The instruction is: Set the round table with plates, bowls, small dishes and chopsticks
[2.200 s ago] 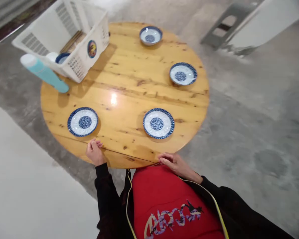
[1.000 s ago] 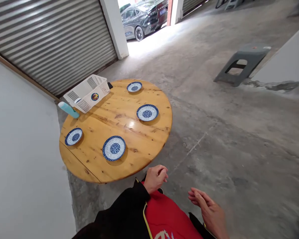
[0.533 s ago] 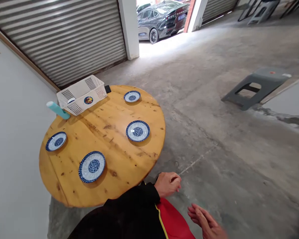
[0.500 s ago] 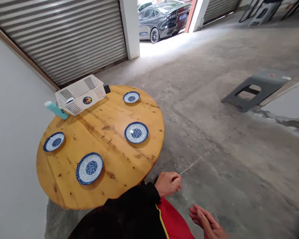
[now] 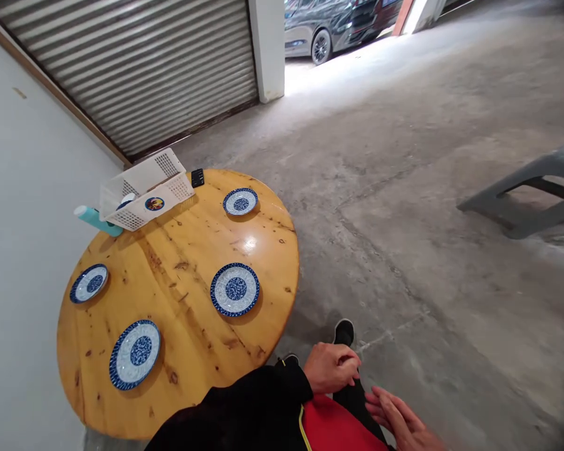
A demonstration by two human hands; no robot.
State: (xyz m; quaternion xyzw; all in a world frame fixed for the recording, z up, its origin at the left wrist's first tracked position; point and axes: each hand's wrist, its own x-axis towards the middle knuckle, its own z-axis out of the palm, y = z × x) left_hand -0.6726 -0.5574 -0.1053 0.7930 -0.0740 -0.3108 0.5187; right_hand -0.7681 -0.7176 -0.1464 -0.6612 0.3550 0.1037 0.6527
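1. The left hand [image 5: 331, 368] is loosely bent, not a fist; I see nothing in it. It hangs outside the table [image 5: 188, 351], toward 4 o'clock.
2. The right hand [image 5: 402, 419] is half spread and seems to carry nothing, farther out in that direction.
3. On the table, well apart, are a first plate [image 5: 240, 202] at 1 o'clock, a second plate [image 5: 235, 289] at 3, a third plate [image 5: 135, 355] between 7 and 8, and a fourth plate [image 5: 89, 284] at 9.
4. In my judgement, this is a pause between handlings; reaching the second plate would require the left hand to go toward 10 o'clock.
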